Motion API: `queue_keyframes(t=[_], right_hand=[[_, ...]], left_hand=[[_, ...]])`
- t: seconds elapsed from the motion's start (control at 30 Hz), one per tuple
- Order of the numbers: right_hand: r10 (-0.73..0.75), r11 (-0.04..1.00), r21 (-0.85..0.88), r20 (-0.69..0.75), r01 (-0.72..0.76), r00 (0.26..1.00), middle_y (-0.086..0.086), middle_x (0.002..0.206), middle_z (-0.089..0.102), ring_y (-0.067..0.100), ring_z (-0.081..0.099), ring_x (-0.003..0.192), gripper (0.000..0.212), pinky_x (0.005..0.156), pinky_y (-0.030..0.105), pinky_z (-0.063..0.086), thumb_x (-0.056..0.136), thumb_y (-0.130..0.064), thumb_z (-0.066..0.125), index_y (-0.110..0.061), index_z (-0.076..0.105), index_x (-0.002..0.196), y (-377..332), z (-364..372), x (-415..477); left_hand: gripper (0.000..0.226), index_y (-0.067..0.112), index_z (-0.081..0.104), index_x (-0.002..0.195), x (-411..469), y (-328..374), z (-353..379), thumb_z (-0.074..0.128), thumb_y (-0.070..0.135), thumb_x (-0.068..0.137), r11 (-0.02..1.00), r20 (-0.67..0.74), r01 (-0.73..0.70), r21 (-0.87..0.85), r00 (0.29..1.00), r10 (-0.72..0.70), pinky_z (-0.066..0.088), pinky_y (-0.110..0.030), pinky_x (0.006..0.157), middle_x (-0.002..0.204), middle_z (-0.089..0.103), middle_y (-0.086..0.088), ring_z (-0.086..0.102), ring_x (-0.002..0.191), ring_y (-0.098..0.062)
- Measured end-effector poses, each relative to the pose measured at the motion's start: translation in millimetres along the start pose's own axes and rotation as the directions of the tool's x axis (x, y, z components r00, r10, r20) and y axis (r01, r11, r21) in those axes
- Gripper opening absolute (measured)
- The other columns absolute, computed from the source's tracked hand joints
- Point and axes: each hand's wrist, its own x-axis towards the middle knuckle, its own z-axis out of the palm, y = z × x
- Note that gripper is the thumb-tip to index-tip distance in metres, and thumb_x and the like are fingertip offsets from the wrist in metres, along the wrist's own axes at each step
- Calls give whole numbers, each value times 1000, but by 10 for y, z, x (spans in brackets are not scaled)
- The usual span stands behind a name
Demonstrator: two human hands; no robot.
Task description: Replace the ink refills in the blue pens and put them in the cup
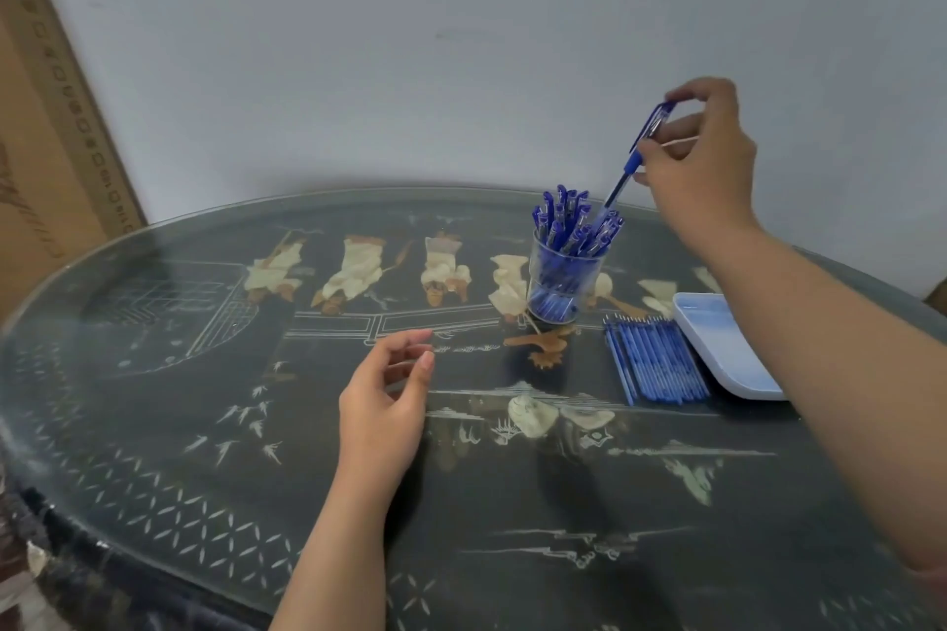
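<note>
Left grip [384, 405] loose; pen [629, 163] slants below right grip [704, 159].

Blue pen [631, 163] tilted above pen-filled clear cup [561, 282], refills [656, 364] beside.

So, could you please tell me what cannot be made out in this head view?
All in head view:
Tip of the pen in the right hand: lost among the pens in the cup.
Right side of the tray: hidden by the right forearm.
Count of the refills: too small and overlapping.
</note>
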Motion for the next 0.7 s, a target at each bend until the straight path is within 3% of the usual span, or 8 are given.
queue_keyframes(t=[0.1,0.13,0.33,0.43,0.57,0.7], right_hand=[[-9,995,-94,83,17,996,-6,76,57,11,60,73,30,67,12,49,93,-4,61,-12,49,119,127,117,-51],[-10,992,-123,101,23,995,-3,77,59,10,59,73,28,65,9,44,94,-6,61,-12,51,119,163,146,-68],[73,966,-256,157,-31,985,4,87,65,18,61,84,13,77,28,46,94,-17,64,-12,60,106,371,251,-96],[75,943,-332,215,1,974,0,84,65,21,65,87,8,83,36,53,89,-18,71,-13,67,93,491,291,-95],[17,893,-439,248,96,969,2,84,70,29,62,94,10,89,44,50,86,-22,74,-13,72,87,587,347,-72],[5,853,-502,285,144,959,4,96,69,30,58,101,13,95,41,43,88,-28,72,-17,68,92,624,370,-31]], left_hand=[[19,34,69,100,-3,4,6,63,18,94,1000,1,0,10,1000,0,55,-42,89,93,69,12,65,90,-5],[19,35,69,100,0,-1,7,63,18,94,1000,5,-1,14,1000,1,55,-41,89,93,68,14,65,90,-4],[19,35,68,100,-1,9,3,62,19,94,1000,17,-16,23,1000,16,55,-42,89,93,67,19,64,89,-3],[20,36,68,100,0,-4,0,62,19,95,1000,17,-15,18,1000,14,55,-43,89,93,67,18,64,91,-3],[22,39,69,98,3,-28,6,62,18,94,1000,17,-15,8,1000,15,55,-45,89,94,68,15,64,92,-5],[20,36,69,99,15,-31,11,62,17,95,1000,17,-14,9,1000,14,55,-44,90,94,68,16,64,91,-4]])
